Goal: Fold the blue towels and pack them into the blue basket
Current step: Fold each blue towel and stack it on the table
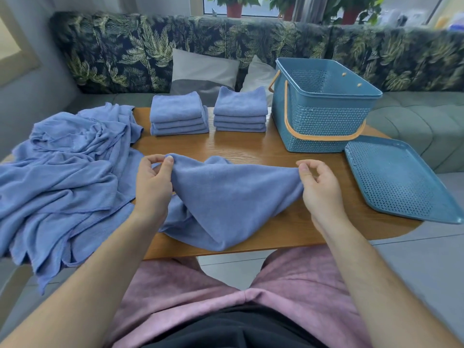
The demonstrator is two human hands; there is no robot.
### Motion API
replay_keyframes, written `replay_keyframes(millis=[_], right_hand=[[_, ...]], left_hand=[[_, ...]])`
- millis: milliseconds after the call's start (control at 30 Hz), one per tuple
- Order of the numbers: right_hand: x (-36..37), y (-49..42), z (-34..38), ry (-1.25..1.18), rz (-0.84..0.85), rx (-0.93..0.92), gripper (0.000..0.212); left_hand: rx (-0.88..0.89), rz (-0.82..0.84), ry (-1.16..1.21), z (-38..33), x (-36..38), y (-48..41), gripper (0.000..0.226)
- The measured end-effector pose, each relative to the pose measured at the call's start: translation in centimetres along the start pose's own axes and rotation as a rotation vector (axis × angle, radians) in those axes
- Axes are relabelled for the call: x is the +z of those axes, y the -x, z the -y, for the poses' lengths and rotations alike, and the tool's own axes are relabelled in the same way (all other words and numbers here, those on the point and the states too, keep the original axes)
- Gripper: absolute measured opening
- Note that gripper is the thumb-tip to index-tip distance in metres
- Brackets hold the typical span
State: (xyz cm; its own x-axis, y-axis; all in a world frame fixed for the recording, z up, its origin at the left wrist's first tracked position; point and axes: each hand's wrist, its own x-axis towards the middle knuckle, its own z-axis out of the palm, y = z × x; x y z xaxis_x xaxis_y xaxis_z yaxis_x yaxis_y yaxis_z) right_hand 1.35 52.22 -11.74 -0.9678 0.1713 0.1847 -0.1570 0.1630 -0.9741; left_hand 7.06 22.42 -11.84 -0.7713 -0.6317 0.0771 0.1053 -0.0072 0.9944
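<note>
With left hand (153, 187) and right hand (320, 188) each pinching an upper corner of the blue towel (226, 197) slung between them, draw it taut, level both corners, then lay flat on the surface (251, 146) below. Beyond the right hand: blue basket (321, 121), seemingly empty.

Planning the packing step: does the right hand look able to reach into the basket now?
Probably yes, once it lets go: the right hand pinches the towel, but the basket stands open nearby, its lid lying off beside it.
</note>
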Motion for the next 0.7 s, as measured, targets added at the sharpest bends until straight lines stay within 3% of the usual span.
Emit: replay_keyframes(millis=[167, 433, 700], right_hand=[[-0.1, 0.0, 0.5, -0.083, 0.089, 0.037, 0.018], [-0.7, 0.0, 1.6, -0.176, 0.246, 0.088, 0.023], [-1.4, -2.8, 9.6, -0.227, 0.278, -0.062, 0.030]], left_hand=[[0.024, 0.050, 0.051, -0.3, -0.2, 0.0, 0.006], [0.010, 0.235, 0.076, -1.8, -0.7, 0.0, 0.018], [0.180, 0.293, 0.054, -10.5, -1.9, -3.1, 0.025]])
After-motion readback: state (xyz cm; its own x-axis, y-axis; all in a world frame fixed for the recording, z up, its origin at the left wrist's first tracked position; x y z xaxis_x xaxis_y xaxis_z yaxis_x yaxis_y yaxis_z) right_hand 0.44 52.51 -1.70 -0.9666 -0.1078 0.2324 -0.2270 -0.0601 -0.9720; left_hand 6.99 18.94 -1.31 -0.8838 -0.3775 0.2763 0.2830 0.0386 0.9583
